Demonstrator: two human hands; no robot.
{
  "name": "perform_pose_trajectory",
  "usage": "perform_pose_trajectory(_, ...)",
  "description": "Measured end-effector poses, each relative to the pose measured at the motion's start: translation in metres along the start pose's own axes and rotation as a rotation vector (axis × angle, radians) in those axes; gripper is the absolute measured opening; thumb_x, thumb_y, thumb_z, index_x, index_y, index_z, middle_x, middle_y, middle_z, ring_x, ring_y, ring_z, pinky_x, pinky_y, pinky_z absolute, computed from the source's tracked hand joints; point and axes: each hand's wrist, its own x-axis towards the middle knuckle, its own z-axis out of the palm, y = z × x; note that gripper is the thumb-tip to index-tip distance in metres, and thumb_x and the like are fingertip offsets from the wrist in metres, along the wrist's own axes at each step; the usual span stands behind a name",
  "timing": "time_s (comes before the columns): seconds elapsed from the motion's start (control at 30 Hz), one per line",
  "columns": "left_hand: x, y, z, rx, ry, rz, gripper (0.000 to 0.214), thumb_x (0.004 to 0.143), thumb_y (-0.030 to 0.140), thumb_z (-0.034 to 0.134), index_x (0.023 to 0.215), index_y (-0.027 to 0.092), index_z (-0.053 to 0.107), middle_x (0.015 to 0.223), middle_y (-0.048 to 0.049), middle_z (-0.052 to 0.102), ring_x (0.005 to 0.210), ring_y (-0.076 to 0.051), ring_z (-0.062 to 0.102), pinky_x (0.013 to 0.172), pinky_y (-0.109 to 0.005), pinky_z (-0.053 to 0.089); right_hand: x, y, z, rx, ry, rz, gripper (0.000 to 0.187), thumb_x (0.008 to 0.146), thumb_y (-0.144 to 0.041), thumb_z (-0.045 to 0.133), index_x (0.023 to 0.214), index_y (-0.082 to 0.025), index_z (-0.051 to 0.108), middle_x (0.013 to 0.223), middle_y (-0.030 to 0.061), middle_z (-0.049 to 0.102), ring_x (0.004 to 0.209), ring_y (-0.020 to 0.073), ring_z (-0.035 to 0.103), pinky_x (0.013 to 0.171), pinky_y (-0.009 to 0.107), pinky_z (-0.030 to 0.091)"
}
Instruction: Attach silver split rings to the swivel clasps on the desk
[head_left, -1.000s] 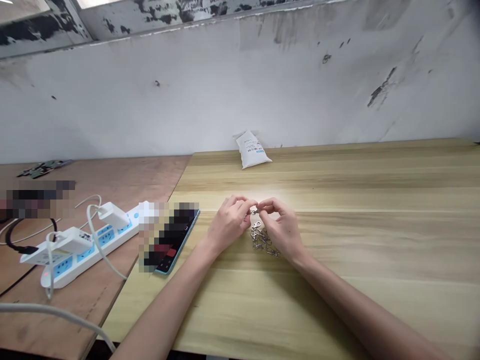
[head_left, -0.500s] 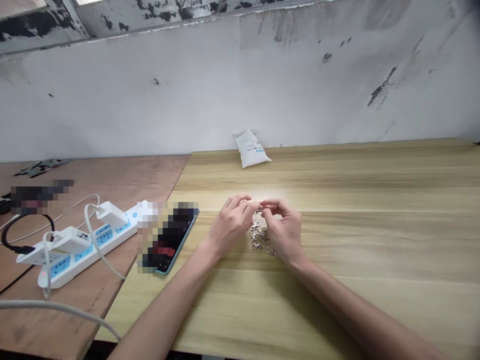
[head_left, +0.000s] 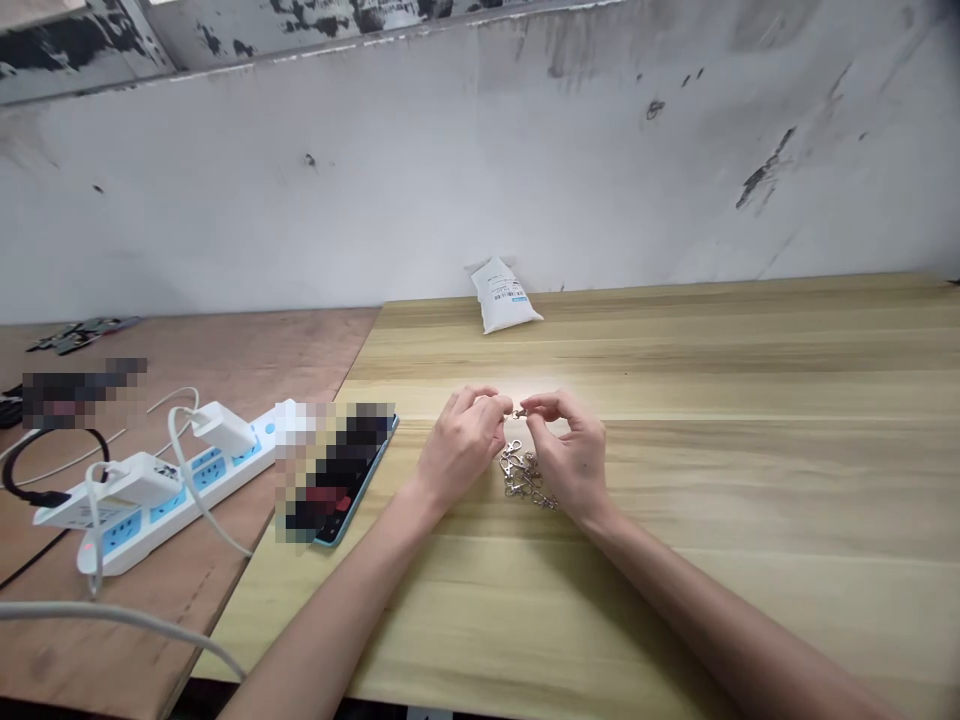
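A small silver clasp (head_left: 517, 412) is pinched between the curled fingers of the left hand (head_left: 461, 445) and right hand (head_left: 574, 455), above a heap of swivel clasps (head_left: 523, 475) at six o'clock on a wooden tabletop (head_left: 712, 600). At twelve o'clock, the barcode label (head_left: 510, 292) on a white packet (head_left: 501, 305) is too small to be read.

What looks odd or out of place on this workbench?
The wall stands out most: its white paint is scuffed, with black patches. The small white packet also sits tilted at the far edge of the pale wooden table, away from the tangled heap of metal clasps.
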Motion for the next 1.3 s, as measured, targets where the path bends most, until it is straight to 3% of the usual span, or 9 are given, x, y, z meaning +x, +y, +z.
perform_pose_trajectory(0.47,0.0005,0.0010,-0.0016,0.046,-0.033,0.034,0.024,0.081,0.002,0.054,0.099,0.018,0.052,0.089,-0.0055,0.065,0.103,-0.023,0.058,0.086,-0.035,0.050,0.0011,-0.0038,-0.0006,0.084,-0.010,0.139,0.013,0.078,-0.019,0.056,0.074,-0.019,0.068,0.073,0.0016,0.069,0.068,0.0162,0.063,0.061,0.028,0.047)
perform_pose_trajectory(0.73,0.0000,0.0015,-0.0006,0.081,-0.057,0.062,0.024,0.082,0.003,0.052,0.101,0.018,0.052,0.087,-0.0056,0.066,0.104,-0.024,0.059,0.086,-0.035,0.050,0.0008,-0.0016,0.0008,0.078,-0.035,0.131,0.013,0.078,-0.020,0.056,0.073,-0.019,0.068,0.071,0.0014,0.068,0.065,0.0159,0.061,0.061,0.029,0.048)
perform_pose_trajectory(0.97,-0.0020,-0.0012,0.0038,0.029,-0.064,0.014,0.025,0.082,0.003,0.053,0.100,0.019,0.052,0.090,-0.0059,0.066,0.105,-0.023,0.059,0.086,-0.036,0.049,-0.0011,-0.0002,-0.0007,-0.031,-0.118,-0.033,0.014,0.079,-0.014,0.053,0.078,-0.021,0.065,0.075,0.0016,0.067,0.069,0.0162,0.061,0.060,0.027,0.047)
perform_pose_trajectory(1.07,-0.0021,-0.0019,0.0036,-0.050,-0.055,-0.109,0.029,0.079,0.002,0.056,0.101,0.019,0.051,0.085,-0.0032,0.066,0.098,-0.022,0.060,0.083,-0.034,0.049,-0.0025,-0.0005,-0.0007,-0.070,-0.153,-0.096,0.016,0.082,-0.012,0.052,0.088,-0.021,0.064,0.079,0.0020,0.068,0.072,0.0170,0.063,0.058,0.027,0.046)
perform_pose_trajectory(1.2,-0.0021,-0.0032,0.0000,-0.173,-0.061,-0.311,0.031,0.079,0.004,0.061,0.105,0.018,0.051,0.083,-0.0005,0.066,0.091,-0.020,0.059,0.082,-0.032,0.049,-0.0020,0.0008,0.0011,-0.156,-0.233,-0.326,0.016,0.087,-0.010,0.049,0.092,-0.021,0.060,0.083,0.0022,0.069,0.074,0.0176,0.062,0.072,0.032,0.046)
perform_pose_trajectory(1.3,-0.0028,-0.0052,-0.0005,-0.235,-0.091,-0.361,0.036,0.078,0.003,0.064,0.110,0.017,0.055,0.083,-0.0004,0.067,0.096,-0.020,0.057,0.084,-0.033,0.049,-0.0001,0.0033,0.0021,-0.215,-0.290,-0.436,0.016,0.090,-0.009,0.047,0.089,-0.022,0.057,0.087,0.0032,0.069,0.076,0.0182,0.060,0.073,0.032,0.045)
